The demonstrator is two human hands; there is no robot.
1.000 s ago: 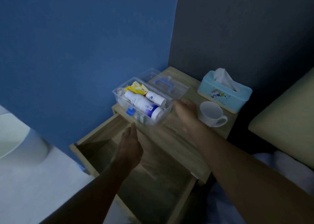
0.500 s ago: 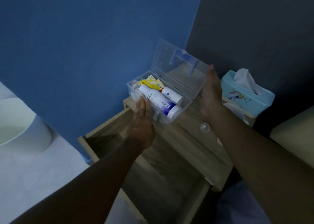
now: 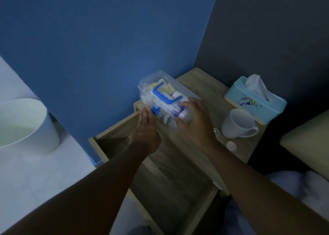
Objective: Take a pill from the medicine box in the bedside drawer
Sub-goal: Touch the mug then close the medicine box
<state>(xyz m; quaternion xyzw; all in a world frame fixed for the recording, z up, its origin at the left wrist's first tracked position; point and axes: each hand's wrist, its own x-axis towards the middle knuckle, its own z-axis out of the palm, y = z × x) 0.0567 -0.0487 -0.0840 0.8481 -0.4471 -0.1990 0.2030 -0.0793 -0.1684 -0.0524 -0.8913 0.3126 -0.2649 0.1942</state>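
Observation:
The clear plastic medicine box [image 3: 154, 85] with a blue handle [image 3: 162, 96] sits at the back left of the wooden bedside table [image 3: 201, 85], its lid down. White bottles and a yellow packet show through the plastic. My left hand [image 3: 146, 129] touches the box's front left corner by the blue latch [image 3: 155, 110]. My right hand [image 3: 193, 120] lies on the box's right end, fingers pressing the lid. Below the tabletop the drawer [image 3: 170, 186] stands pulled out, its inside dark.
A white mug [image 3: 237, 123] and a light blue tissue box [image 3: 255, 99] stand on the table's right side. A small pink round object [image 3: 231, 145] and a small clear cap [image 3: 216, 131] lie near the mug. A white bin [image 3: 23, 126] stands left on the floor; a bed right.
The box lid, flat open a second ago and half raised after that, is now down. My right hand swung it over and my left hand moved up to the latch corner.

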